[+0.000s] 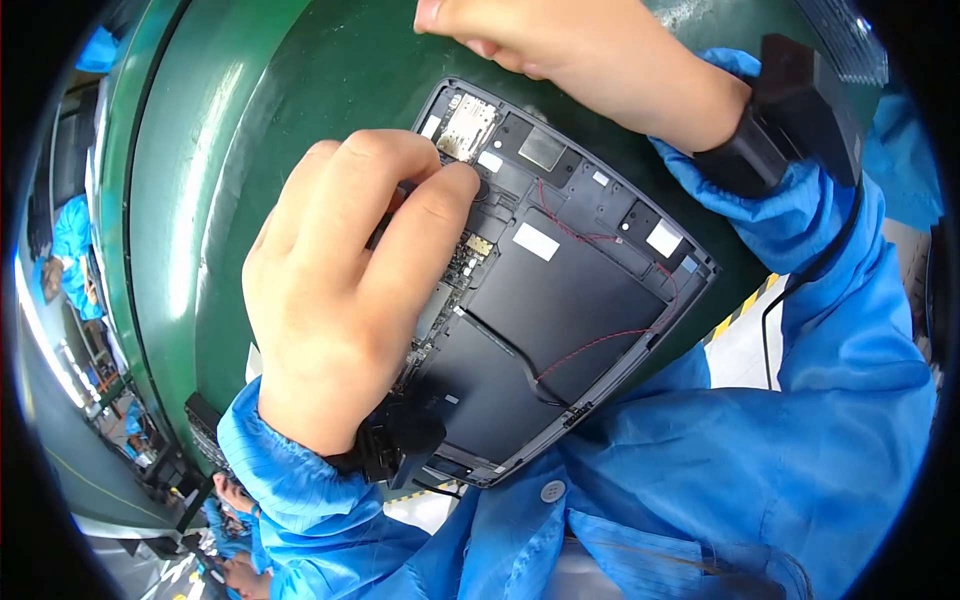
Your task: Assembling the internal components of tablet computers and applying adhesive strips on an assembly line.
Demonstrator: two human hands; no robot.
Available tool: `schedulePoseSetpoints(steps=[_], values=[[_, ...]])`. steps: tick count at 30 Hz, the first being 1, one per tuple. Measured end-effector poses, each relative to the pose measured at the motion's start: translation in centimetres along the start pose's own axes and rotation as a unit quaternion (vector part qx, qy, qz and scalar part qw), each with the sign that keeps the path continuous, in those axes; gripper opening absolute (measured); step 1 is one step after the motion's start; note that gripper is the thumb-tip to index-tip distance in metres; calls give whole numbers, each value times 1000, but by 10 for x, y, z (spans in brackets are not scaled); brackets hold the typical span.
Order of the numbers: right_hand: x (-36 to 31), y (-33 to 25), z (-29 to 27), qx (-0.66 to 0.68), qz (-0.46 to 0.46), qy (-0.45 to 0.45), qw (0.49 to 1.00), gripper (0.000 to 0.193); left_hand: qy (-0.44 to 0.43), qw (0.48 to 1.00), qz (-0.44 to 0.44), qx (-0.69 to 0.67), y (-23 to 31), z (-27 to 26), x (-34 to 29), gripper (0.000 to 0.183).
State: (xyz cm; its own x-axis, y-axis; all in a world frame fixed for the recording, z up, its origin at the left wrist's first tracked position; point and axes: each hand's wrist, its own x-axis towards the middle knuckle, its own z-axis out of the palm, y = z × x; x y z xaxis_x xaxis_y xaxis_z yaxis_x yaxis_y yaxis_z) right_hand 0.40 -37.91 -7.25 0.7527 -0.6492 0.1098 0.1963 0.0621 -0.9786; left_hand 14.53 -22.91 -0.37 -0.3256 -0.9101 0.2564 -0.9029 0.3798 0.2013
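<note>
An opened dark electronic device point(560, 290), like a tablet or laptop body, lies tilted on the green worktop with its inside facing up. My left hand point(350, 260) reaches over its circuit board, thumb and forefinger bent together near a silvery metal part point(467, 125). Whatever sits between those fingertips is hidden. Beyond the device's far right edge, my right hand point(560, 40) is partly cut off by the top of the picture. Its fingers curl closed, and I cannot see what they hold. Thin red wires point(575, 232) and a black cable point(510, 350) run across the flat black panels.
The green worktop point(310, 110) curves around the device. Black wrist-worn units sit on both my forearms, the right one point(800, 110) trailing a cable. At far left, people in blue work near other benches. A dark object point(203, 425) lies by my left sleeve.
</note>
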Motion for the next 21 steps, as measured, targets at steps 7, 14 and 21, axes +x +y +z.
schedulePoseSetpoints(steps=[7,14,21], values=[[-1,1,-8,-66,-45,-16,997,20,-67,997,40,-27,-10,-4,14,27],[-5,-3,-8,-87,-76,-21,993,20,-122,992,28,-29,-12,-12,26,28],[0,-18,-37,11,-11,-103,995,21,-171,983,62,24,-13,-13,37,29]])
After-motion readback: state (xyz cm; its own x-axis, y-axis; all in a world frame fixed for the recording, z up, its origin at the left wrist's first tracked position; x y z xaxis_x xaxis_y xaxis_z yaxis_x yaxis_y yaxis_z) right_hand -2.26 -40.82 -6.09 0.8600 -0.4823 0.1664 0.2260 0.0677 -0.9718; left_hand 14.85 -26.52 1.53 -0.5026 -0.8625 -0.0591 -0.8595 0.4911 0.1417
